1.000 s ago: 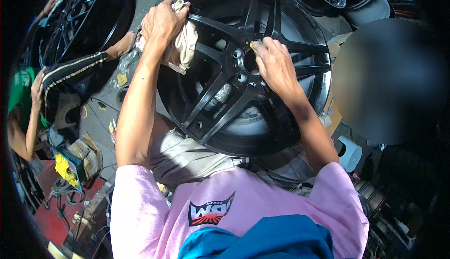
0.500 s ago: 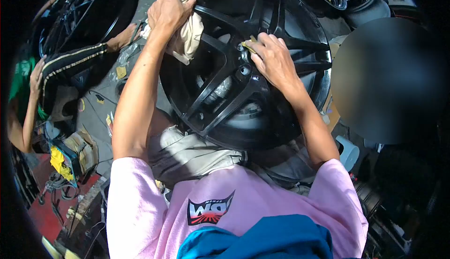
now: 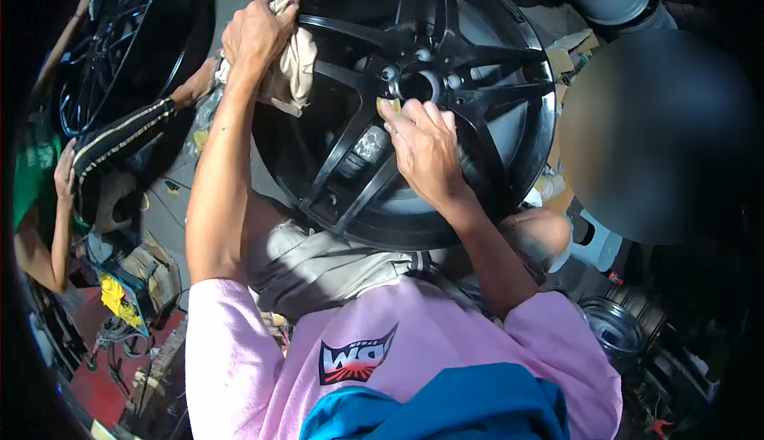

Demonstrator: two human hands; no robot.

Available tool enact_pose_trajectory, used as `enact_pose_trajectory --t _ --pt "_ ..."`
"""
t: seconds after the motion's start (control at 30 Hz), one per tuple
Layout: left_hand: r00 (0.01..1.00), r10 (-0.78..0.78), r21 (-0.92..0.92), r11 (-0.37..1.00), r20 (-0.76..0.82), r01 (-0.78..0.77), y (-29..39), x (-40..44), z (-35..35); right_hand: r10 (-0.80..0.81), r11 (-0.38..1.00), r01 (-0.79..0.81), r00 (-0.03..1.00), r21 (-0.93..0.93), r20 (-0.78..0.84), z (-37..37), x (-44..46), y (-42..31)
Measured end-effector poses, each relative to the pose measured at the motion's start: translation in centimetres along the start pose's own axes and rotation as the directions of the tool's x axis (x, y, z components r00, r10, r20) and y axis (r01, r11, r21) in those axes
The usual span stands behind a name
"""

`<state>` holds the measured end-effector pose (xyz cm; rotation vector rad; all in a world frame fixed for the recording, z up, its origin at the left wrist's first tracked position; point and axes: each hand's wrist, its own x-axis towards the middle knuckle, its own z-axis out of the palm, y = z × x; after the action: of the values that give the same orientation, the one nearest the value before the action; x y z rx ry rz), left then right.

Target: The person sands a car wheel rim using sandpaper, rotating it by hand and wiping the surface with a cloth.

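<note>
Cream cloth (image 3: 296, 66) bunches in the curled left hand (image 3: 256, 36) at the black wheel (image 3: 469, 99); the right hand (image 3: 428, 147) pinches a yellowish pad (image 3: 395, 103).

The black wheel (image 3: 471, 102) sits in front of me, its face and paired spokes turned toward me, centre bore exposed. My left hand (image 3: 259, 36) grips a crumpled beige cloth (image 3: 293, 74) at its rim; my right hand (image 3: 430, 149) pinches a small yellowish pad (image 3: 381, 104) at the hub, just below the bore.
</note>
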<state>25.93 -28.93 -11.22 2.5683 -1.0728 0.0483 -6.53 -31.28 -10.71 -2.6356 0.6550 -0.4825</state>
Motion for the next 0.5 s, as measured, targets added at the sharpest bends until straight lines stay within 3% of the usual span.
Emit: enact_pose_trajectory --t 0.47,0.5 --pt "1.0 -0.025 0.008 1.0 0.003 0.025 -0.4 0.4 0.2 0.048 0.999 -0.047 0.995 0.017 -0.087 1.0 3.1 -0.6" --pt "0.999 -0.038 0.007 0.999 0.011 0.038 -0.2 0.4 0.0 0.072 0.997 -0.072 0.997 0.003 0.019 0.2 2.5 -1.3"
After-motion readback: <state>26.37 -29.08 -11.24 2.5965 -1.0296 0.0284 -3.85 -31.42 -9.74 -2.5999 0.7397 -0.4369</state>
